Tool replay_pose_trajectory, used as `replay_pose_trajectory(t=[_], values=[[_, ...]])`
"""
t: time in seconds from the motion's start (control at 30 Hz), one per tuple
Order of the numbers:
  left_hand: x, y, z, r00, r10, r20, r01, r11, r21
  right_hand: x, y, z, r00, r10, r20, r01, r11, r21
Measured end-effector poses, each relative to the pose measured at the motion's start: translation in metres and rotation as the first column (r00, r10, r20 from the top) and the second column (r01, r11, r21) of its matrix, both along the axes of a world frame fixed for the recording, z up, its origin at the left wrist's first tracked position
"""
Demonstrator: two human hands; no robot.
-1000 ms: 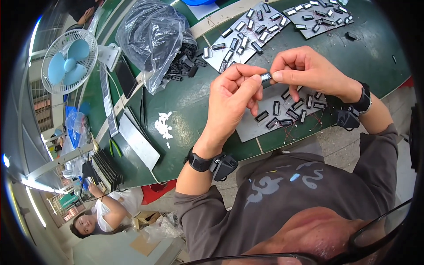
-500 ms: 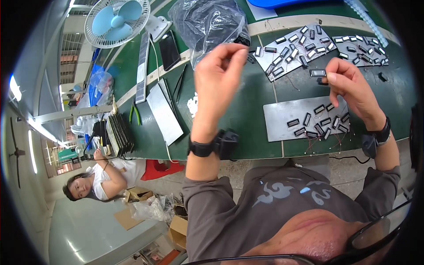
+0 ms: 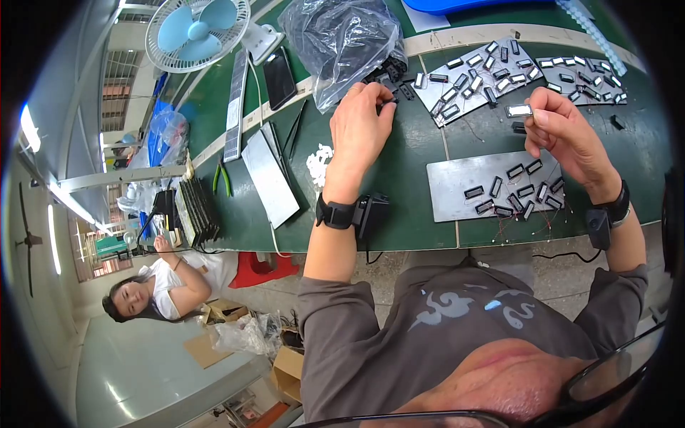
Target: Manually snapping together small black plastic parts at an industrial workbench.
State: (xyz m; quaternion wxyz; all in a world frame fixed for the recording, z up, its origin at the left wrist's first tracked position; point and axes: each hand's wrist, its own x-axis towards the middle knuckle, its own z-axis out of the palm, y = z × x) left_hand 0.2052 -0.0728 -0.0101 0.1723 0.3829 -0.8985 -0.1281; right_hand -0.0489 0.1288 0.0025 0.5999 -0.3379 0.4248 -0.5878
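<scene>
My right hand (image 3: 574, 139) pinches a small black-framed rectangular module (image 3: 519, 111) with a bright, pale face, held above the bench. Just under it is a small black piece (image 3: 520, 127), partly behind my fingers. My left hand (image 3: 359, 125) reaches to a heap of black plastic parts (image 3: 390, 73) at the mouth of a clear plastic bag (image 3: 339, 43). Its fingers are bent, with the thumb apart from them, and nothing shows between them. In front of my right hand, a grey metal plate (image 3: 449, 189) carries several black modules with thin wires.
Two more plates (image 3: 444, 114) (image 3: 599, 102) at the far right carry several modules. Left of my left hand are white bits (image 3: 319, 165), tweezers (image 3: 295, 128), metal plates (image 3: 270, 178), green-handled pliers (image 3: 222, 178), a phone (image 3: 279, 78) and a fan (image 3: 198, 32). Another person (image 3: 164, 282) sits at the left.
My left hand has lowered to the black parts by the bag, its thumb now spread from the fingers. My right hand has shifted slightly, tilting the module so its face looks brighter.
</scene>
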Motion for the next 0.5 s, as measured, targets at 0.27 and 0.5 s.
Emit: replay_pose_trajectory(t=[0.27, 0.5], values=[[-0.006, 0.013, 0.009, 0.955, -0.016, -0.297, 0.08, 0.975, 0.206, 0.005, 0.0, 0.003, 1.0, -0.005, 0.03, 0.005, 1.0, 0.011], [-0.007, 0.009, 0.006, 0.872, 0.117, -0.474, 0.137, 0.873, 0.467, 0.003, -0.004, -0.002, 1.0, -0.014, 0.01, 0.013, 0.999, 0.037]])
